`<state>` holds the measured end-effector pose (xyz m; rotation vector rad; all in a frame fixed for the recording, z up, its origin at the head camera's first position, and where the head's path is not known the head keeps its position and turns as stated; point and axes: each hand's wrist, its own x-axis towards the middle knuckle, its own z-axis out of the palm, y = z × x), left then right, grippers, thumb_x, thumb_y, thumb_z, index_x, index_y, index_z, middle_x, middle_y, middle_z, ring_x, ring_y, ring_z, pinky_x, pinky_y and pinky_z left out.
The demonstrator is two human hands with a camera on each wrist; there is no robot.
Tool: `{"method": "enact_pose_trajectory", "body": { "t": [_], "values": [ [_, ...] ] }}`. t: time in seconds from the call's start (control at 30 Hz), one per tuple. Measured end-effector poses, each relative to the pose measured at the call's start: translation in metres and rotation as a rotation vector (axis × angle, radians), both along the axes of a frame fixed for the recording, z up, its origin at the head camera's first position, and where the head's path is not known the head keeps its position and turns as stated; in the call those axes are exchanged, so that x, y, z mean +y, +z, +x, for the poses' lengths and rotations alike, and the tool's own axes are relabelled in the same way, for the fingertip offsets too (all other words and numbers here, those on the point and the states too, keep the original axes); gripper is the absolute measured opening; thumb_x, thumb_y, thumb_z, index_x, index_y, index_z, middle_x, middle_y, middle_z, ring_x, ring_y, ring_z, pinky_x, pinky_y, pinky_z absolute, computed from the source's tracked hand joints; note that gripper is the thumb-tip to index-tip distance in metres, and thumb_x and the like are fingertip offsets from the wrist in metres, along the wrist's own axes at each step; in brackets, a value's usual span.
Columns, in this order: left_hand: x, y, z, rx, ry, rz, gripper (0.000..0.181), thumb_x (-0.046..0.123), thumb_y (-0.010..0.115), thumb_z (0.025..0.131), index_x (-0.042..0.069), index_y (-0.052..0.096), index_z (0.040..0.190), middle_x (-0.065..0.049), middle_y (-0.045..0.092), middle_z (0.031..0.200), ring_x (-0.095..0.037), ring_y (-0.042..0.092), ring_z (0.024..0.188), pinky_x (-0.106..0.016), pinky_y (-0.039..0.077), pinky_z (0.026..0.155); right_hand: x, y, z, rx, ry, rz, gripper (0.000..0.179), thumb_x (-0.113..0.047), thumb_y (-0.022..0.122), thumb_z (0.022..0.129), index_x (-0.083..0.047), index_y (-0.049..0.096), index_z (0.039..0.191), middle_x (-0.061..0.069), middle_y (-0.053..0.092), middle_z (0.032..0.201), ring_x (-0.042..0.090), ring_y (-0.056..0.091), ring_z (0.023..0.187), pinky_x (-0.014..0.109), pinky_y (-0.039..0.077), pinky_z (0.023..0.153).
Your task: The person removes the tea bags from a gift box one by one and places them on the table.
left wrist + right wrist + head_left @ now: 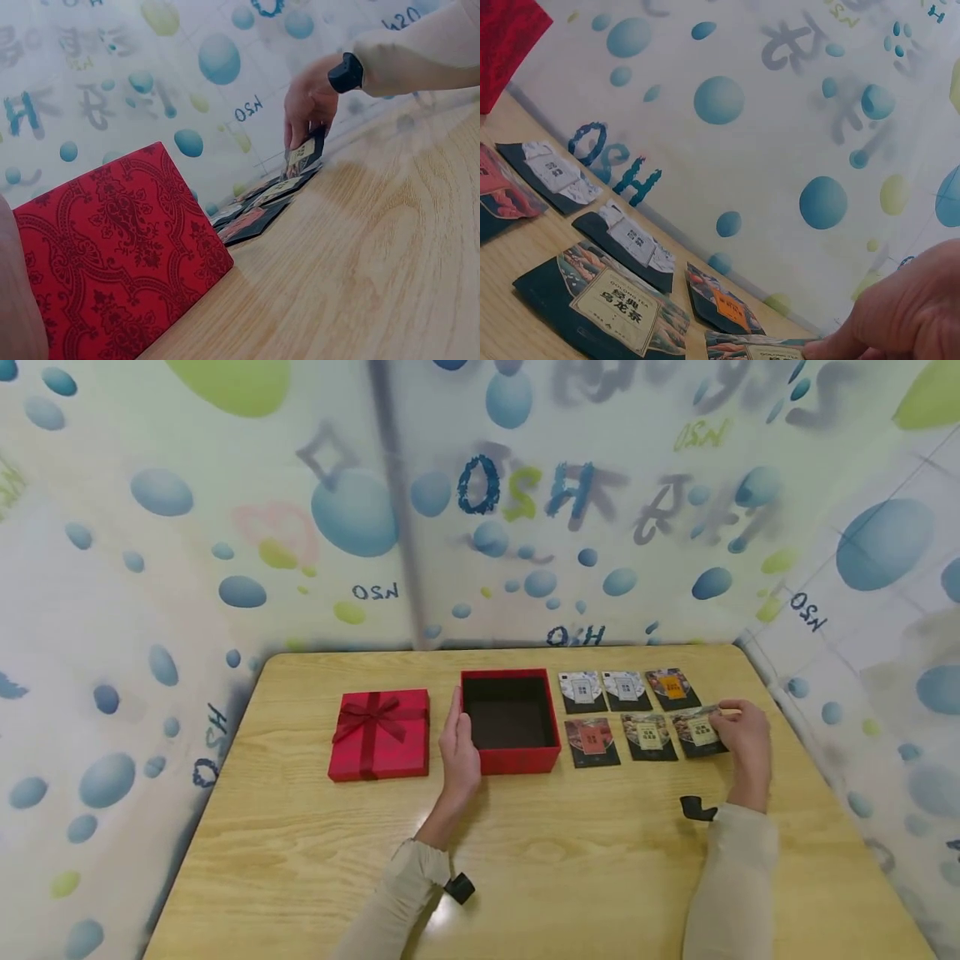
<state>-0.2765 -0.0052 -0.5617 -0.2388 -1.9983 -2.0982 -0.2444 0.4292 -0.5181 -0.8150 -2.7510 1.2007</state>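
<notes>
My right hand (742, 735) pinches the right edge of a dark green and tan tea sachet (696, 733), the nearest one on the right. In the left wrist view that sachet (304, 155) is tilted up off the tabletop. Straight fingers of my left hand (459, 756) lie along the left wall of a red patterned gift box (519, 762). The box stands without its lid, dark inside, with nothing showing in it. Beside the pinched sachet lies a matching oolong tea sachet (615, 300).
Left of the box rests its red lid (397, 752) with a dark ribbon bow. Right of the box, other sachets lie in two rows: a red one (592, 742), two white ones, including the nearer (582, 691), and an orange one (672, 688). A patterned wall backs the wooden table (562, 860).
</notes>
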Motion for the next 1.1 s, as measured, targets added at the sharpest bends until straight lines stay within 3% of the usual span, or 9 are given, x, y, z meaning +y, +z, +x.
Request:
{"method": "enact_pose_trajectory", "body": {
  "t": [0.27,0.47,0.8,1.1],
  "values": [
    [-0.011,-0.004,0.004,-0.032,0.022,0.005,0.053,0.020,0.033,0.115,0.002,0.027,0.164,-0.005,0.028,0.171,-0.022,0.022,0.158,-0.045,0.021,0.127,-0.008,-0.007,-0.002,-0.099,0.025,0.003,0.060,-0.014,0.051,0.102,0.017,0.036,0.151,0.043,0.042,0.146,0.055,0.049,0.126,0.062,0.046,0.097],
    [-0.013,-0.004,0.006,-0.041,0.013,0.013,0.052,0.013,0.032,0.114,0.002,0.027,0.165,-0.009,0.027,0.171,-0.023,0.022,0.158,-0.047,0.020,0.127,-0.013,-0.008,0.000,-0.150,-0.002,0.016,0.061,-0.012,0.052,0.100,0.018,0.035,0.150,0.043,0.036,0.151,0.056,0.044,0.131,0.064,0.042,0.105],
    [-0.008,0.002,0.002,-0.020,0.017,0.022,0.051,0.007,0.033,0.113,0.000,0.028,0.164,-0.007,0.029,0.171,-0.023,0.022,0.158,-0.045,0.021,0.127,-0.005,-0.006,-0.003,-0.187,0.010,0.073,0.060,-0.016,0.055,0.100,0.019,0.037,0.145,0.043,0.039,0.147,0.058,0.043,0.129,0.064,0.039,0.107],
    [-0.001,0.005,0.000,-0.010,-0.002,0.012,0.052,0.008,0.033,0.113,0.002,0.027,0.164,-0.008,0.028,0.171,-0.024,0.023,0.158,-0.047,0.021,0.127,-0.011,0.007,-0.007,-0.051,0.001,0.129,0.054,-0.019,0.050,0.105,0.017,0.043,0.144,0.042,0.051,0.137,0.053,0.056,0.111,0.061,0.049,0.089]
  ]
}}
